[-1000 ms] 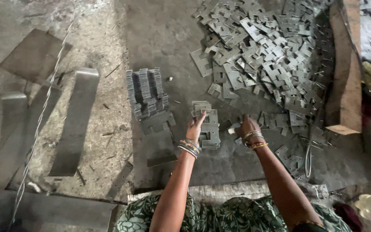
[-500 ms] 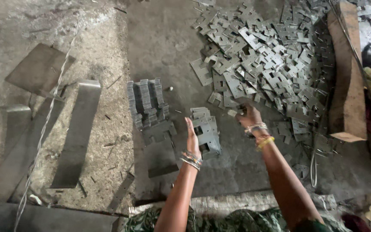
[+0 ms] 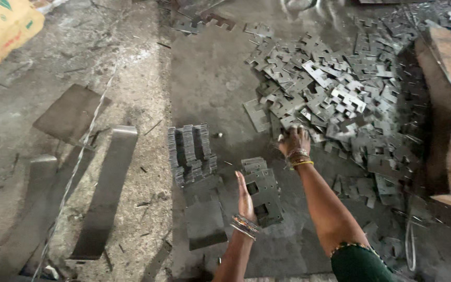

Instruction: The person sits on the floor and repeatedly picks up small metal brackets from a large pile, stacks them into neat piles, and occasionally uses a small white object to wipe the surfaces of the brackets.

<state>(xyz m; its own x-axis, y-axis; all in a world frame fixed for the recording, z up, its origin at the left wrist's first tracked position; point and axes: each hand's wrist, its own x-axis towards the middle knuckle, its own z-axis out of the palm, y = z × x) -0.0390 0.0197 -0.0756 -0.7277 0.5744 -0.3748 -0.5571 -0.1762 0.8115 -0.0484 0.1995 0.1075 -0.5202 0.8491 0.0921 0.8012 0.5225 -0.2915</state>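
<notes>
Reaching right hand [image 3: 294,142], fingers curled down onto the near edge of the loose heap of flat grey metal plates [image 3: 340,99], grip unclear, left hand [image 3: 245,196] open flat against small stack [image 3: 262,190]; plates likely stiff, heavy, sharp-edged, best pinched by edges.

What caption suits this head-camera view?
Right hand reaches into a heap of metal plates; left hand steadies a small stack.
</notes>
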